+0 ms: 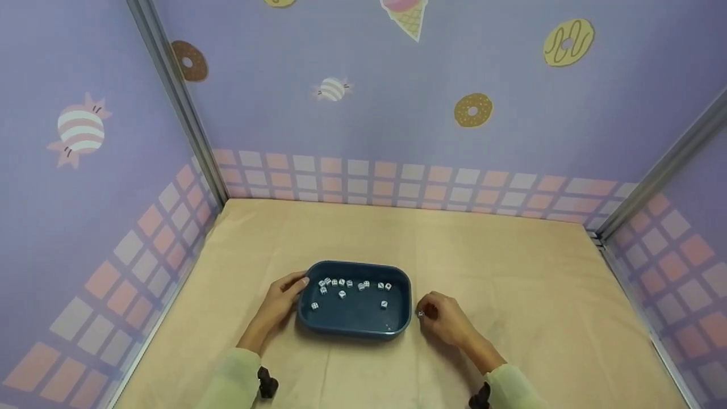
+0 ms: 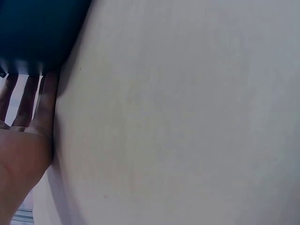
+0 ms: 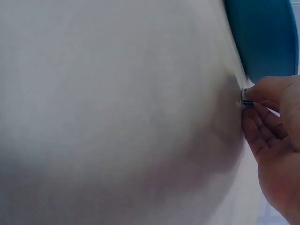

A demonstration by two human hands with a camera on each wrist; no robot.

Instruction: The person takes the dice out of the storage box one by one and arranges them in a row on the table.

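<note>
Left hand [image 1: 278, 301] holds blue tray [image 1: 352, 319], thumb over rim, fingers [image 2: 47, 101] against outer wall, likely to stop sliding. Right hand [image 1: 448, 324] pinches one die [image 3: 246, 97] just beside it; other dice [image 1: 342, 294] lie inside.

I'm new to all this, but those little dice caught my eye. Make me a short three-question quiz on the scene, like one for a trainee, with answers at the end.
1. Multiple choice: where is the die that the right hand pinches?
A) Inside the blue tray
B) Outside the tray, beside it
C) Under the tray

2. True or false: the left hand is well apart from the tray.

3. Fill in the gap, near or far, as seen in the head view: most of the dice inside the tray lie toward its ____ side.

Key:
1. B
2. False; it holds the tray.
3. far
</note>
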